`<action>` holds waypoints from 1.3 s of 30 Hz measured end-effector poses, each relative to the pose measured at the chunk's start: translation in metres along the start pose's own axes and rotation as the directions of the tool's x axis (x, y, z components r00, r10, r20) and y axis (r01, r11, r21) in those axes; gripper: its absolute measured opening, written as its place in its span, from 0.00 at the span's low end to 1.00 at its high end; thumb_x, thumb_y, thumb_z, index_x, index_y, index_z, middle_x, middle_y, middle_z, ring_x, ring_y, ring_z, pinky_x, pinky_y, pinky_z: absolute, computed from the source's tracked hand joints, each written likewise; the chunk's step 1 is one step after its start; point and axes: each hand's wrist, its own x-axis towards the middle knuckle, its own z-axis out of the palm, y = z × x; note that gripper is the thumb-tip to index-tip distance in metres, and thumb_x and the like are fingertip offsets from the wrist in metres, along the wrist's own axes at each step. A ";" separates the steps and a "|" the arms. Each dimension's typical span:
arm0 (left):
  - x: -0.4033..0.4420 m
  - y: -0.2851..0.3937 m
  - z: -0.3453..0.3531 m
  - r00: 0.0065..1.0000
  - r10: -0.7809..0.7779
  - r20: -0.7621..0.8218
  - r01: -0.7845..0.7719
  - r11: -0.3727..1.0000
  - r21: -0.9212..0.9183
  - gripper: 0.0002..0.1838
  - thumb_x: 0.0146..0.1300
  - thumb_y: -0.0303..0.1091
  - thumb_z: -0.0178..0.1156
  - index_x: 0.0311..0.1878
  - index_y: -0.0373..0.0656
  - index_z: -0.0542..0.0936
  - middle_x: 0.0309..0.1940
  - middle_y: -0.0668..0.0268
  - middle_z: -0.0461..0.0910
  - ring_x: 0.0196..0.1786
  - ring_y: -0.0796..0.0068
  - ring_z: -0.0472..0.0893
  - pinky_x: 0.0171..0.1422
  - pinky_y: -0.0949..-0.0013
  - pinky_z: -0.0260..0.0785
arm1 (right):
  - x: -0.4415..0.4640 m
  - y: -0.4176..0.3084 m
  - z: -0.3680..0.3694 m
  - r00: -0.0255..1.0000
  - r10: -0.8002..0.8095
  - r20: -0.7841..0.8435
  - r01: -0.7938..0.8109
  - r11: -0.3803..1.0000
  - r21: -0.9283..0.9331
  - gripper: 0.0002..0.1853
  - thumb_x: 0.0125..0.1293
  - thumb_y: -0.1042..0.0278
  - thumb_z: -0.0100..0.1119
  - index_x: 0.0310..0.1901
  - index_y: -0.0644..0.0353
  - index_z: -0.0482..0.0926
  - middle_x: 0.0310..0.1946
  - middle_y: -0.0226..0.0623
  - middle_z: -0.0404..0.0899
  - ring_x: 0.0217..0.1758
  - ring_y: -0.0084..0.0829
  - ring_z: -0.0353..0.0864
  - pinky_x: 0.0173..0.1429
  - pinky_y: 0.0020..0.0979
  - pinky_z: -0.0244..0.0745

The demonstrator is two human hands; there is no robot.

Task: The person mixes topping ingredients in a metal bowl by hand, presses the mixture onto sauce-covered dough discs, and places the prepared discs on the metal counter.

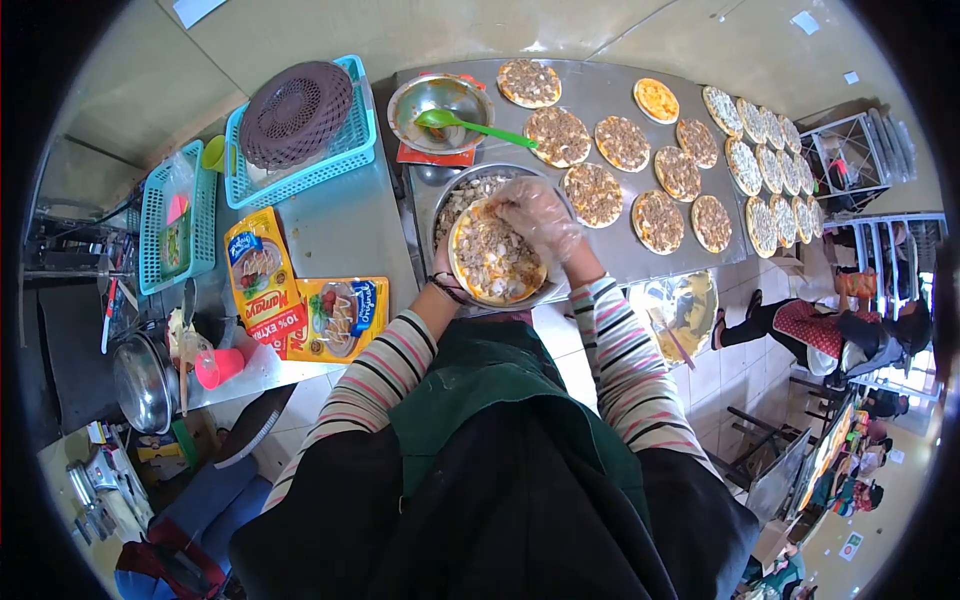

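Observation:
A small round pizza [492, 262] topped with chopped pale and brown pieces is tilted over a large metal bowl [566, 201]. My left hand [442, 263] grips its left edge, fingers mostly hidden beneath. My right hand [540, 214], in a clear plastic glove, is over the pizza's upper right edge with its fingers bent down and drawn together. Whatever is in those fingers is hidden. More chopped topping [473, 200] shows in the bowl, behind the pizza. A green spoon [478, 127] rests across a smaller metal bowl [408, 100] just beyond.
Several topped pizzas [595, 195] and one plainer orange pizza [656, 101] lie on the metal table [610, 90], with white-topped ones [762, 225] at right. At left are turquoise baskets [300, 180], yellow packets [345, 315] and a pink cup [219, 367]. A co-worker [830, 335] stands right.

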 end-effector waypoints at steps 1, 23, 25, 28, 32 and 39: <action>-0.001 0.000 0.006 1.000 -0.003 -0.001 0.003 1.000 0.000 0.27 0.64 0.46 0.40 0.61 0.41 0.64 0.59 0.53 0.66 0.61 0.54 0.67 0.64 0.47 0.56 | 0.001 0.007 -0.005 1.000 -0.001 0.011 0.001 1.000 0.004 0.05 0.48 0.74 0.59 0.29 0.61 0.80 0.27 0.43 0.78 0.33 0.39 0.78 0.40 0.33 0.73; -0.007 0.017 0.028 0.985 0.159 -0.068 -0.154 0.985 0.077 0.24 0.63 0.47 0.42 0.55 0.39 0.70 0.53 0.54 0.72 0.53 0.57 0.73 0.58 0.52 0.65 | -0.007 0.006 -0.013 0.992 -0.003 0.126 -0.004 0.998 0.061 0.08 0.48 0.76 0.58 0.33 0.63 0.80 0.32 0.42 0.80 0.37 0.38 0.79 0.43 0.32 0.73; -0.006 0.021 0.025 0.991 0.134 -0.004 -0.134 0.989 0.056 0.24 0.64 0.46 0.41 0.55 0.39 0.70 0.53 0.55 0.72 0.54 0.57 0.73 0.58 0.52 0.65 | -0.002 0.006 -0.020 0.985 0.125 0.116 -0.137 0.984 0.110 0.09 0.49 0.76 0.58 0.34 0.63 0.80 0.32 0.42 0.80 0.37 0.38 0.79 0.43 0.32 0.73; -0.008 0.022 0.022 0.986 0.155 -0.063 -0.150 0.985 0.090 0.24 0.64 0.46 0.40 0.56 0.39 0.69 0.53 0.54 0.72 0.54 0.56 0.73 0.58 0.52 0.66 | 0.003 0.009 -0.023 0.976 0.163 0.143 -0.181 0.976 0.122 0.10 0.49 0.74 0.58 0.35 0.63 0.80 0.33 0.42 0.80 0.38 0.40 0.79 0.44 0.32 0.73; -0.008 0.022 0.021 0.989 0.147 -0.009 -0.146 0.987 0.061 0.25 0.65 0.46 0.39 0.58 0.38 0.67 0.54 0.53 0.71 0.55 0.56 0.73 0.59 0.52 0.65 | 0.010 0.010 -0.019 0.988 0.070 0.137 -0.049 0.988 -0.147 0.09 0.48 0.72 0.57 0.34 0.60 0.81 0.31 0.43 0.79 0.37 0.42 0.78 0.45 0.34 0.72; -0.009 0.024 0.015 0.986 0.165 0.036 -0.167 0.984 0.067 0.26 0.64 0.47 0.38 0.59 0.38 0.66 0.56 0.52 0.69 0.57 0.55 0.71 0.60 0.50 0.63 | 0.014 0.008 -0.019 0.993 -0.039 0.111 0.045 0.998 -0.048 0.07 0.47 0.72 0.59 0.31 0.59 0.80 0.29 0.41 0.79 0.34 0.39 0.78 0.41 0.34 0.73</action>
